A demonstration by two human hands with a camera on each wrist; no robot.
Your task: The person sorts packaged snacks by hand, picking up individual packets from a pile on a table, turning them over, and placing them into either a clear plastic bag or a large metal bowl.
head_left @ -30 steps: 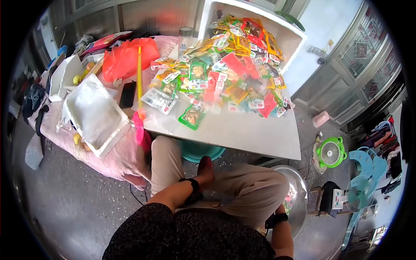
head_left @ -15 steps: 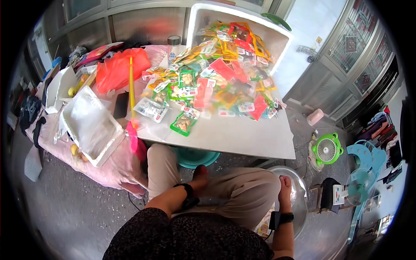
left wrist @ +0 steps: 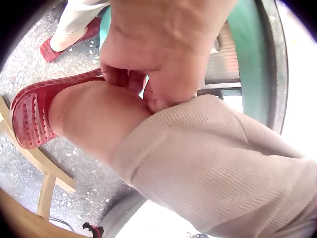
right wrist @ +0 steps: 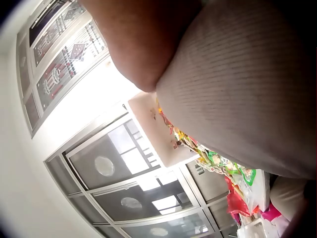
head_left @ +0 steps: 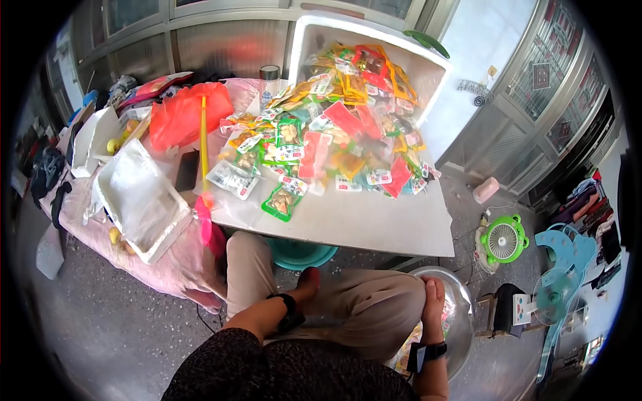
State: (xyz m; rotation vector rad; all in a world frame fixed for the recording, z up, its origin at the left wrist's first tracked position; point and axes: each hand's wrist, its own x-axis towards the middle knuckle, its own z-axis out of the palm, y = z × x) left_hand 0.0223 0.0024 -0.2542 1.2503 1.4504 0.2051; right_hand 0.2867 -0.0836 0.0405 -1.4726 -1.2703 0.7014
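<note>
In the left wrist view my left hand [left wrist: 156, 49] has its fingers curled against the bare ankle [left wrist: 94, 114], by the hem of the beige trousers [left wrist: 198, 158]. A red shoe [left wrist: 33, 114] covers that foot. The head view shows this left hand [head_left: 302, 295] low between the legs, its fingers hard to make out. My right hand [head_left: 433, 301] rests on the bent knee, fingers extended, with nothing held. In the right wrist view the right hand [right wrist: 143, 39] lies against the trouser leg, its fingertips hidden.
Many colourful food packets [head_left: 314, 154] lie on the white table [head_left: 374, 227] and in a foam box [head_left: 438, 73]. A metal basin [head_left: 461, 321] stands beside the right knee, a teal basin [head_left: 301, 252] under the table. At left is an open foam tray [head_left: 144, 200]; at right, a green fan [head_left: 504, 239].
My right hand has come up from beside the metal basin onto the knee. The left hand stays low between the legs. The head view has shifted slightly.
</note>
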